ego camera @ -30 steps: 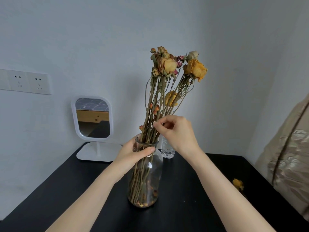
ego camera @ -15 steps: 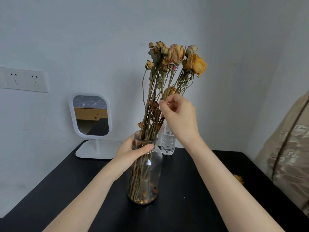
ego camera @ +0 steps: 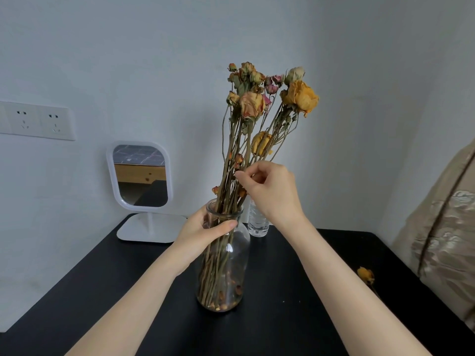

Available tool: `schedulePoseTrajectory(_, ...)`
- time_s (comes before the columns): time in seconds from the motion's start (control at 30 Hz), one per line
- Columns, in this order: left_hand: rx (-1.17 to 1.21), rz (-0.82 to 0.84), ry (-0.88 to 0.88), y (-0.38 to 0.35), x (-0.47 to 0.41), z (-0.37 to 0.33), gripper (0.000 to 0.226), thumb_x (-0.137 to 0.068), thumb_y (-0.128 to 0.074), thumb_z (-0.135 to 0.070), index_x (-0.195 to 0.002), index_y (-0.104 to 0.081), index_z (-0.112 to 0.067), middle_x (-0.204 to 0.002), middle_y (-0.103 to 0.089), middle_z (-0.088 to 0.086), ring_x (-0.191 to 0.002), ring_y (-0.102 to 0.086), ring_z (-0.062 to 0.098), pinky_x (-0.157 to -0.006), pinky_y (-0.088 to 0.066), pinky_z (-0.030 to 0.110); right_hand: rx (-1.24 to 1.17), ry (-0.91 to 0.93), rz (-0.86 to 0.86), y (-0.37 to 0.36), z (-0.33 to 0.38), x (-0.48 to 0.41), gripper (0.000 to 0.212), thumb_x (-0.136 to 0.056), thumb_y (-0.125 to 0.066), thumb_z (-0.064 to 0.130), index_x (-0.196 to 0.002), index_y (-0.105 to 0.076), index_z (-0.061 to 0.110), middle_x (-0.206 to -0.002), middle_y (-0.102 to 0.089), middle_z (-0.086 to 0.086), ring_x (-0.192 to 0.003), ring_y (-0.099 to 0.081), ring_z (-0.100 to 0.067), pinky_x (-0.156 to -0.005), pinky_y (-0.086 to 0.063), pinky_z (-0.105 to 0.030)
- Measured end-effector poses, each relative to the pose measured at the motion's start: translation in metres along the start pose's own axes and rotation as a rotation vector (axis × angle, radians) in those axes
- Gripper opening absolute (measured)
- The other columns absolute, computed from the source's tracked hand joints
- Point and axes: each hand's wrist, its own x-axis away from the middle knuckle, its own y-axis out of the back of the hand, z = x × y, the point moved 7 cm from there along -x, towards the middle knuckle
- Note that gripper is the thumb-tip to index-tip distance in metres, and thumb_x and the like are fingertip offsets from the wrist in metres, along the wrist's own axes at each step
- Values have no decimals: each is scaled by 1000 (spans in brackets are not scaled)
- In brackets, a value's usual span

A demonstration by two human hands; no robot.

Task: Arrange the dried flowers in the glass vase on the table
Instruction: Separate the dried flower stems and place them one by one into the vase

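Observation:
A clear glass vase (ego camera: 226, 273) stands upright on the black table (ego camera: 295, 291), filled with a bunch of dried flowers (ego camera: 259, 106), yellow, orange and pink heads on long brown stems. My left hand (ego camera: 203, 229) grips the vase's neck, thumb across the front of the glass. My right hand (ego camera: 270, 188) is just above the rim, fingers curled, pinching stems in the bunch with thumb and forefinger. One loose yellow dried flower (ego camera: 366, 274) lies on the table at the right.
A white-framed stand mirror (ego camera: 140, 176) sits at the table's back left against the wall. A small clear plastic bottle (ego camera: 257, 222) stands right behind the vase. A beige patterned fabric (ego camera: 444, 240) hangs at the right edge. Wall sockets (ego camera: 38, 120) are at the left.
My right hand has dropped from higher on the stems to just above the vase rim. A peach rose head has sunk lower in the bunch. My left hand stays on the vase neck.

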Motion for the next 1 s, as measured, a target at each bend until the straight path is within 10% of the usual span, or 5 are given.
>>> schedulePoseTrajectory(0.5,-3,-43,-16,-7,6,-4,62,-48,-67,-61,-106,-49,-45,-106,-60,-22,-99,-55,-1,-79,-45,21,-53,-70,36,36,-38,28,10,-89,-60,30,-83,-61,23,-54,-57,7,-47,-53,4,-46,-38,-5)
schedulePoseTrajectory(1.0,-64,-186,-87,-11,9,-1,35,-60,-66,-53,-92,-51,-46,-89,-58,-27,-82,-51,-9,-65,-38,17,704,-935,266,147,-236,129,51,-83,-67,38,-121,-50,9,-115,-59,-9,-102,-59,-23,-86,-51,-35)
